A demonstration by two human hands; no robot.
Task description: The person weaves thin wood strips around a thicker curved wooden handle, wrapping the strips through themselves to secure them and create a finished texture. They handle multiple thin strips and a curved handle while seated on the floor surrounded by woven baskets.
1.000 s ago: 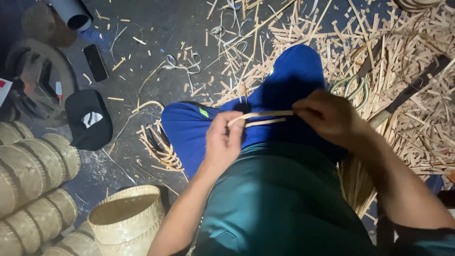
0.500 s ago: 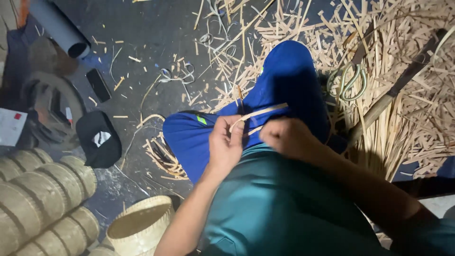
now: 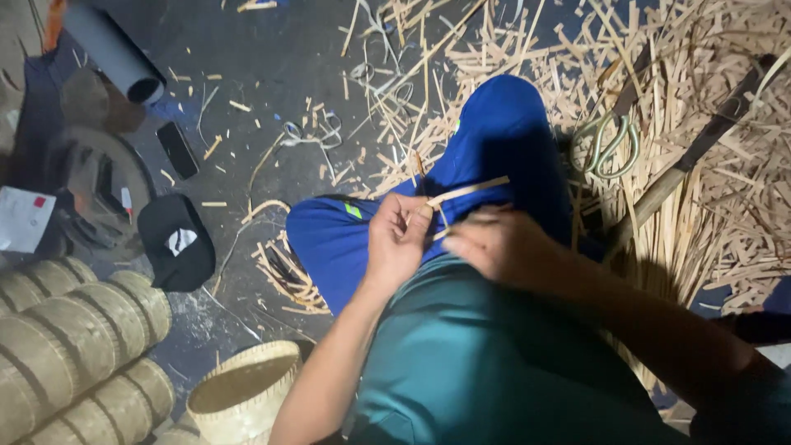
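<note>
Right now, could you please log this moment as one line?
left hand: pinching bamboo strip | right hand: on strip's near end | lap: blue trousers | floor: bamboo scraps

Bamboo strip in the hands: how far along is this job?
Done: finished woven baskets stacked at lower left, one open basket by the knee. In hand: left hand and right hand pinch a thin bamboo strip over the lap. Left: a large heap of loose strips on the floor.
</note>
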